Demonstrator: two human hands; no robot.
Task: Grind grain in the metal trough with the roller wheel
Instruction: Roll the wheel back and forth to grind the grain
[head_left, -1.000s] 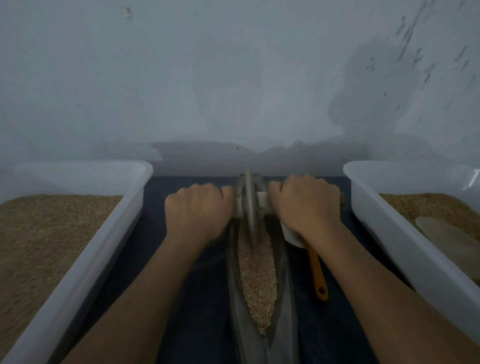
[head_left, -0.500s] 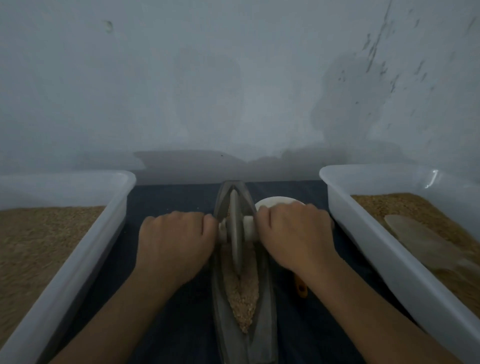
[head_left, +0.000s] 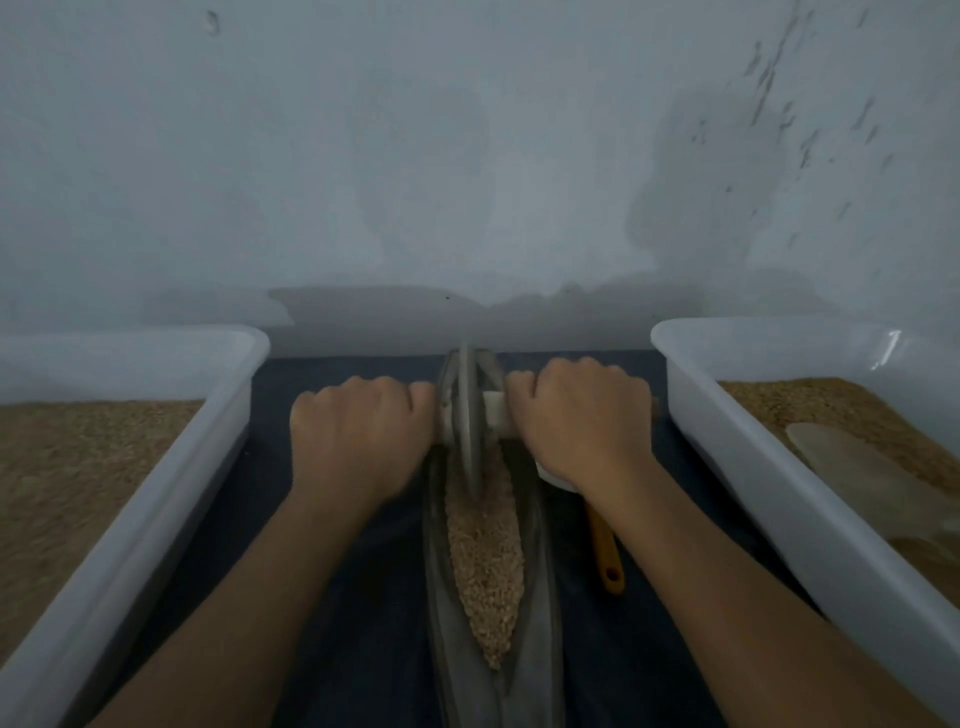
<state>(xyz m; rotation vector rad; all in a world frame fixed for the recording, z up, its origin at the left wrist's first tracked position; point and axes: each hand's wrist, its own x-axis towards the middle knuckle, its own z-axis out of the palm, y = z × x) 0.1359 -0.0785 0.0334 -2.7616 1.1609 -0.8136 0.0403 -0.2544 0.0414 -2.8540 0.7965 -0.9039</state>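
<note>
Metal roller wheel (head_left: 469, 415) stands in grain (head_left: 485, 551), both hands' fingers (head_left: 363, 400) clamped on its axle handles.

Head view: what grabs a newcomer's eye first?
Dead centre, the left hand and right hand grip the axle of the roller wheel, standing in the grain of the metal trough. White tubs of grain flank both sides.

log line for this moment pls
left hand: grips axle | right hand: grips axle | roller wheel: far end of metal trough | grain: in trough
</note>
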